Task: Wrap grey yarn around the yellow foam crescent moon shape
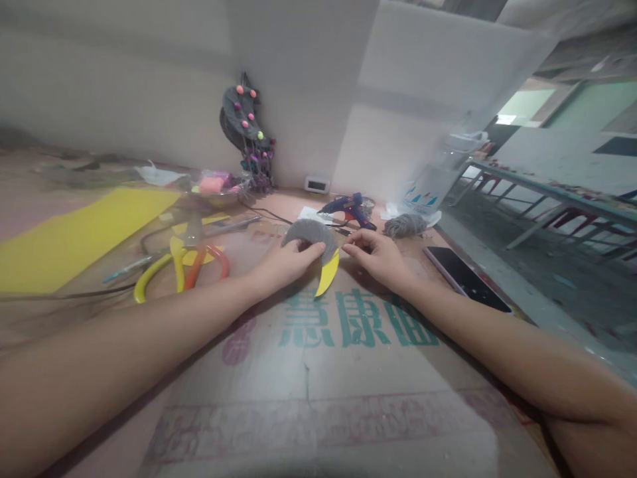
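Observation:
A crescent shape (312,232) is mostly wrapped in grey yarn, with its lower tip bare and yellow. My left hand (288,265) grips its left side, thumb lying over the front. Close to the crescent's right edge is my right hand (381,259), thumb and forefinger pinched together. Whatever those fingertips hold is too small to make out. Behind my right hand lies a ball of grey yarn (405,226). A blue glue gun (351,209) rests just beyond the crescent.
Left of me lie a tool with yellow and orange handles (176,265) and a yellow sheet (89,232). A finished-looking grey crescent with pompoms (243,119) hangs at the back wall. A small digital clock (317,184) stands behind; a phone (465,279) lies right.

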### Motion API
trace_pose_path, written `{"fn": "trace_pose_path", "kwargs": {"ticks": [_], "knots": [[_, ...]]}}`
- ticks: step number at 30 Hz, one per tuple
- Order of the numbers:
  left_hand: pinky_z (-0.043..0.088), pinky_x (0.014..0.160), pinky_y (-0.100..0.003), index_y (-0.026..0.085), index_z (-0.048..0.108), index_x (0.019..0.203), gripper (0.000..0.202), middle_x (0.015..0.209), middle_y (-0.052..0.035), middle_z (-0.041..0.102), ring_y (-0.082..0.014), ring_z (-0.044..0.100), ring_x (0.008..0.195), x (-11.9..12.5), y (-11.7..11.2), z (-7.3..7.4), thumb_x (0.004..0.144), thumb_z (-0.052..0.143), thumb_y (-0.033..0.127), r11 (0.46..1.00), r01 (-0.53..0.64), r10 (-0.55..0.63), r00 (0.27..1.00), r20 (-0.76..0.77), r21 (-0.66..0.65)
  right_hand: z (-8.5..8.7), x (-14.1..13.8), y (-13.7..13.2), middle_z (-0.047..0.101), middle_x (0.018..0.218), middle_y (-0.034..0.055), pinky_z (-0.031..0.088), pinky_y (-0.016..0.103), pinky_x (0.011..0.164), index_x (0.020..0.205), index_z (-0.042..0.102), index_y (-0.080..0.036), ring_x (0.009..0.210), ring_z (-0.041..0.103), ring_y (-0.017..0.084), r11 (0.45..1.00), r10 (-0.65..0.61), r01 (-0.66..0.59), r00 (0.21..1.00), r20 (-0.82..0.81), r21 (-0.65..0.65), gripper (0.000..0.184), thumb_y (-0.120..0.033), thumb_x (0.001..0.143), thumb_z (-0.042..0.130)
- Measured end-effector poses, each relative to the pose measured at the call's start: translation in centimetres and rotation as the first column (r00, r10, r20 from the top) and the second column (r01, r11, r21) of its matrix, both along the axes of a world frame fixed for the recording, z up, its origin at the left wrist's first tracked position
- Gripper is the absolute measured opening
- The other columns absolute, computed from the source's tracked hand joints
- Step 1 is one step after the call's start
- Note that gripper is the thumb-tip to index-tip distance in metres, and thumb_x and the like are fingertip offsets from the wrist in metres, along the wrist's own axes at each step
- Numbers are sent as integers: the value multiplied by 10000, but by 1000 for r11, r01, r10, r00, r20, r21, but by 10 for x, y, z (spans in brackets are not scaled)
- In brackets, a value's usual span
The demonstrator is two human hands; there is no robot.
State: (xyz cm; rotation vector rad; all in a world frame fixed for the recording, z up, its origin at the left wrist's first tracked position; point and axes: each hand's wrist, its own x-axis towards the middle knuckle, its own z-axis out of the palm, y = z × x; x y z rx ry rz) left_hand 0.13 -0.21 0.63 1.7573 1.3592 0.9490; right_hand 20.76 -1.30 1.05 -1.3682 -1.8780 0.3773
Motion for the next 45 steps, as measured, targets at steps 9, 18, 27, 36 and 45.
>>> {"fn": "trace_pose_path", "kwargs": {"ticks": [9, 18, 27, 36, 45], "knots": [[444, 922, -359, 218, 711, 772, 429, 865, -74, 743, -287, 641, 934, -1, 3, -4, 806, 508, 594, 997, 81, -82, 992, -93, -10, 2, -1, -2, 574, 616, -15, 369, 262, 540, 792, 634, -198, 553, 479, 129, 1000, -18, 18, 1000, 23, 23, 157, -349, 831, 610], [466, 834, -356, 210, 696, 763, 446, 834, -79, 731, -284, 652, 877, -1, 2, -3, 803, 504, 611, 994, 85, -91, 991, -95, -63, 2, 0, -2, 605, 666, 3, 384, 269, 562, 808, 645, -195, 584, 500, 137, 999, -31, 30, 999, 36, 37, 174, -361, 845, 607], [468, 888, -332, 200, 718, 864, 487, 934, -72, 746, -267, 654, 935, -2, 0, 0, 820, 474, 619, 992, 118, -125, 981, -148, -50, 0, 0, -1, 593, 639, -11, 376, 245, 549, 791, 635, -180, 567, 497, 119, 997, -3, 2, 1000, 14, 73, 160, -330, 839, 608], [472, 902, -347, 205, 717, 1065, 535, 1107, -94, 737, -296, 643, 1050, -3, 2, -2, 806, 506, 623, 990, 116, -125, 985, -116, -84, 1, 0, -1, 618, 674, 4, 393, 250, 561, 797, 636, -178, 579, 511, 124, 997, -13, 12, 1000, 12, 82, 165, -335, 840, 610], [484, 796, -325, 204, 733, 1004, 504, 1015, -84, 758, -278, 665, 946, -4, 2, -4, 804, 525, 617, 987, 144, -151, 985, -89, -73, -1, 3, 1, 613, 675, 6, 392, 254, 563, 793, 639, -181, 579, 498, 126, 993, -22, 22, 1000, 5, 115, 174, -346, 843, 616]]}}
